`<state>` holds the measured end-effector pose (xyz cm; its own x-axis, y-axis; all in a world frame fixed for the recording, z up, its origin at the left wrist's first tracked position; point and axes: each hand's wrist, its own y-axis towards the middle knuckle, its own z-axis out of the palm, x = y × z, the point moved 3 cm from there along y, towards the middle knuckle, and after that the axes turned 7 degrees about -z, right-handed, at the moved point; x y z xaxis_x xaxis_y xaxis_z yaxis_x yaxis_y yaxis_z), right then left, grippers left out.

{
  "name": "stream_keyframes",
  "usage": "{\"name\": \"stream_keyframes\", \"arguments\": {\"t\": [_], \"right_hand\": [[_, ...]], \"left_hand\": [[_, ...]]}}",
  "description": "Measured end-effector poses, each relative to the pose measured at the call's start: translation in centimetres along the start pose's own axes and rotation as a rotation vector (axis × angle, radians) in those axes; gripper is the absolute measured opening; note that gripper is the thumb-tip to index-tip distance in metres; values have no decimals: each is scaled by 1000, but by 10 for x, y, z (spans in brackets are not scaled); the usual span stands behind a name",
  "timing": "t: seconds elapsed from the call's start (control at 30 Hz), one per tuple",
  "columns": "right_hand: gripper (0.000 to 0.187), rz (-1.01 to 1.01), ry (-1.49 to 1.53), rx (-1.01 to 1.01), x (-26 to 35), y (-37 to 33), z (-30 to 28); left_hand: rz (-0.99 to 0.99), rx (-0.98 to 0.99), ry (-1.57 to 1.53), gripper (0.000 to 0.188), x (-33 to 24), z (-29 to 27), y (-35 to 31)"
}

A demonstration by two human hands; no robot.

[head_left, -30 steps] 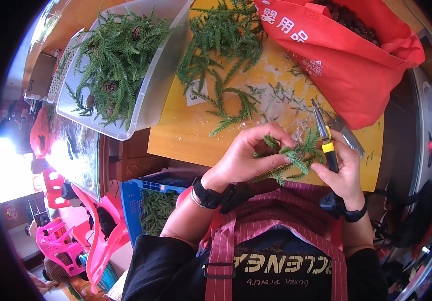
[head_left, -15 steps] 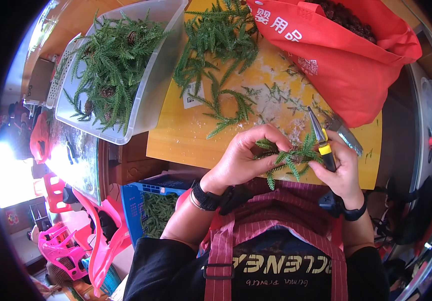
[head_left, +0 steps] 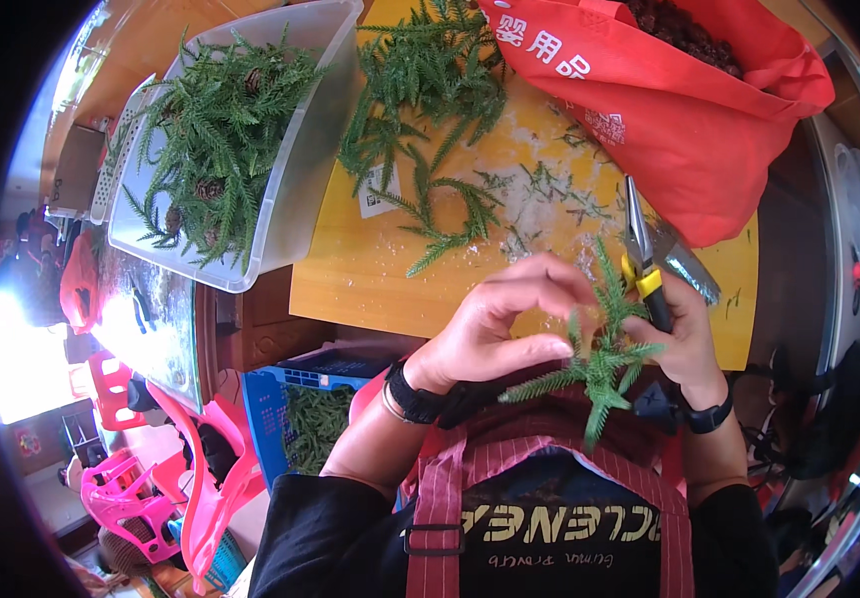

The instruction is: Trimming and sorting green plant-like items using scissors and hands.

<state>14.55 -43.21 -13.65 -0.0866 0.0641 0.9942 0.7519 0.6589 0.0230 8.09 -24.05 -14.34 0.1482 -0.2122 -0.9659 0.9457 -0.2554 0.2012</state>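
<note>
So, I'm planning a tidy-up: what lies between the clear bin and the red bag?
In the head view, green sprigs lie piled between the bin and the bag; nearer the person are a white label and loose green scraps.

Head-worn fisheye view, steeply downward

I see a black short-sleeved shirt [head_left: 295, 533] with pale yellow lettering [head_left: 559, 528], a maroon pinstriped apron [head_left: 438, 490], and a dark band [head_left: 412, 397] round each wrist.
</note>
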Motion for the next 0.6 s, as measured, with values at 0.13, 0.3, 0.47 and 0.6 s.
{"name": "stream_keyframes", "arguments": {"t": [0.13,0.3,0.47,0.6], "right_hand": [[26,144,172,79,5,1,6],[22,222,303,188,-14,-5,8],[26,307,481,200,-7,-3,14],[28,350,596,185,0,-3,21]], "left_hand": [[35,-24,225,53,-2,8,2],[1,16,119,50,-3,12,4],[142,36,150,30,2,15,4],[18,11,-17,13,2,15,2]]}}
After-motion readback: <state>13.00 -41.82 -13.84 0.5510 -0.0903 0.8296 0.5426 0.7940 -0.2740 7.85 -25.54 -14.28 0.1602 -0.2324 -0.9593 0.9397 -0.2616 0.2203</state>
